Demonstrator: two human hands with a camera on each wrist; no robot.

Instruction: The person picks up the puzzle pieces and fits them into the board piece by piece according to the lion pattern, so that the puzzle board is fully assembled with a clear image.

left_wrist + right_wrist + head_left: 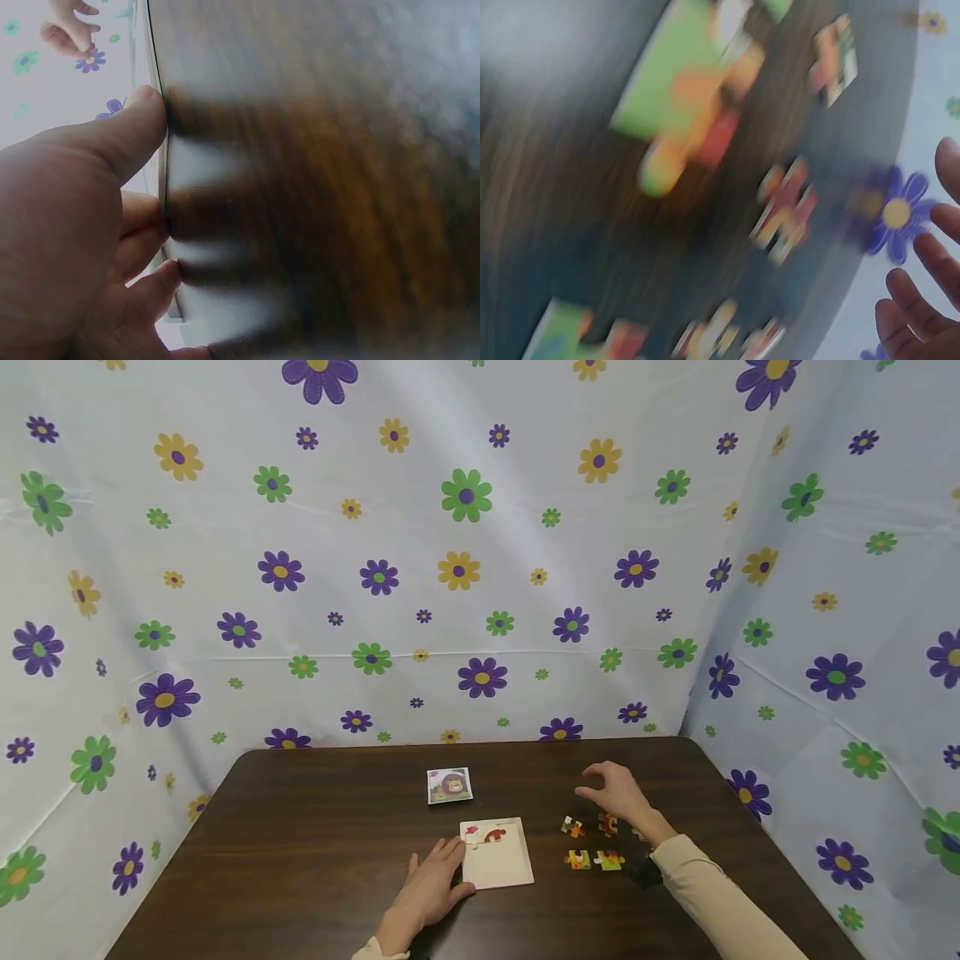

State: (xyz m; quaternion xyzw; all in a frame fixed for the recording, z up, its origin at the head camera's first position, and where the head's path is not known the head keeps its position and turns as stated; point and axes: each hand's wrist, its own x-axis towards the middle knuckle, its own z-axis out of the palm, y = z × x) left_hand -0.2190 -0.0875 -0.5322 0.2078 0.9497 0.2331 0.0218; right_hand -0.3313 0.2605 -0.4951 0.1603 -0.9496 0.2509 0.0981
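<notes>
My left hand rests on the table with its fingertips and thumb against the left side of a shallow, light wooden puzzle tray. In the left wrist view the tray's edge runs right along those fingertips. Joined jigsaw pieces lie along the tray's top, with pink and red-brown parts. Above the loose pieces on the right, my right hand is raised, fingers loosely curved and holding nothing. Below it lie loose jigsaw pieces, among them a green-and-orange piece and a red-brown one.
A small square lion picture card lies behind the tray. More loose pieces sit right of the tray, some partly behind the right forearm. The dark wooden table ends at a flower-printed cloth behind and at the sides.
</notes>
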